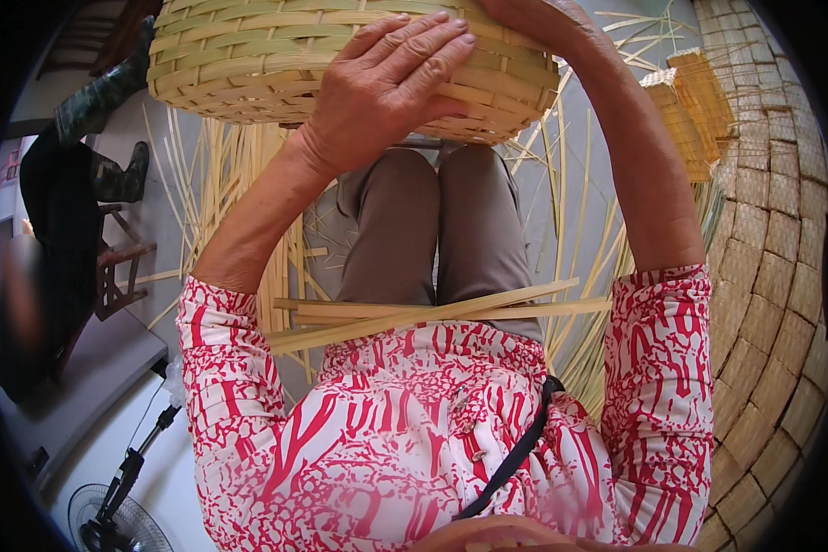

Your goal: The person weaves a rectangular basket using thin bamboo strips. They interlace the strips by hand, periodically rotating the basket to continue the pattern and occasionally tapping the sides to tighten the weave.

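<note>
A large basket of pale yellow-green woven strips (230, 60) fills the top of the view, above my knees. My left hand (397, 78) lies on its side, fingers stretched out and slanting up to the right, thumb a little lower. Behind the upper right of the basket, my right hand (534, 18) touches it; its fingers are hidden or cut off by the frame's edge. A few flat pale strips (561, 306) lie across my lap, in front of my patterned shirt.
Long loose strips (179, 184) litter the grey floor. Stacked woven pieces (681, 115) stand at right, beside a wide wall of woven blocks (754, 276). At left, a person in dark clothes and boots (46, 212) is near a wooden stool (120, 267). A fan (106, 515) stands lower left.
</note>
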### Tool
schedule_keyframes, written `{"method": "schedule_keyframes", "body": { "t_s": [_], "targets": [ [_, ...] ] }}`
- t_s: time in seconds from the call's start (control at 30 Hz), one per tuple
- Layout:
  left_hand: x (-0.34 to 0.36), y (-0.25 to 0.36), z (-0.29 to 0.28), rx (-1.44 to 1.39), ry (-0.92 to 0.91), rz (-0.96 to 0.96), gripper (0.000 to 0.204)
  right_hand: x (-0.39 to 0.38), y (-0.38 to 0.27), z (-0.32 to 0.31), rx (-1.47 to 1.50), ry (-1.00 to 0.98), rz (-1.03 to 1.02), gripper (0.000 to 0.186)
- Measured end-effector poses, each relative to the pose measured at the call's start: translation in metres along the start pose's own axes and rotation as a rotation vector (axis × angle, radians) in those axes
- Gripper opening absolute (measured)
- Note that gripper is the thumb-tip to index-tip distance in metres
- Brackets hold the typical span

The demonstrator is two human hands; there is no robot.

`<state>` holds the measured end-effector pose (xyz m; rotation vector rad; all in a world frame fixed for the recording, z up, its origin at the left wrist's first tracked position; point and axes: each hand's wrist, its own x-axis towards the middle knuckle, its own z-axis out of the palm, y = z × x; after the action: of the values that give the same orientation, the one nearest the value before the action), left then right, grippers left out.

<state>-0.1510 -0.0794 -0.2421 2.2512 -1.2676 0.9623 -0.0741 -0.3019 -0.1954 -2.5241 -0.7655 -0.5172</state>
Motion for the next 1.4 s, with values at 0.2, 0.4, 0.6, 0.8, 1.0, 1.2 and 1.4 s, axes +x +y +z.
{"method": "schedule_keyframes", "body": {
  "t_s": [0.2, 0.4, 0.6, 0.8, 1.0, 1.2, 1.4],
  "targets": [
    [0.0, 0.0, 0.0, 0.068, 0.034, 0.055, 0.058, 0.002, -0.004, 0.003, -0.016, 0.002, -0.039, 0.032],
    [0.002, -0.003, 0.009, 0.089, 0.046, 0.091, 0.051, 0.002, 0.002, 0.005, -0.094, 0.022, -0.026, 0.03],
    [0.005, 0.003, -0.004, 0.076, 0.005, 0.05, 0.059, 0.001, 0.003, 0.014, -0.063, 0.035, 0.036, 0.03],
    [0.014, 0.022, 0.022, 0.053, 0.03, 0.02, 0.058, 0.007, 0.011, 0.015, -0.044, -0.01, 0.009, 0.032],
    [0.012, 0.018, 0.031, 0.034, 0.097, 0.017, 0.046, 0.007, 0.005, 0.022, -0.108, 0.036, 0.068, 0.031],
    [0.012, 0.013, 0.034, 0.043, 0.106, 0.028, 0.043, 0.01, 0.009, 0.031, -0.152, 0.054, 0.061, 0.03],
    [0.016, 0.01, 0.035, 0.039, 0.099, 0.025, 0.043, 0.014, 0.01, 0.03, -0.211, 0.022, 0.078, 0.03]
  ]
}}
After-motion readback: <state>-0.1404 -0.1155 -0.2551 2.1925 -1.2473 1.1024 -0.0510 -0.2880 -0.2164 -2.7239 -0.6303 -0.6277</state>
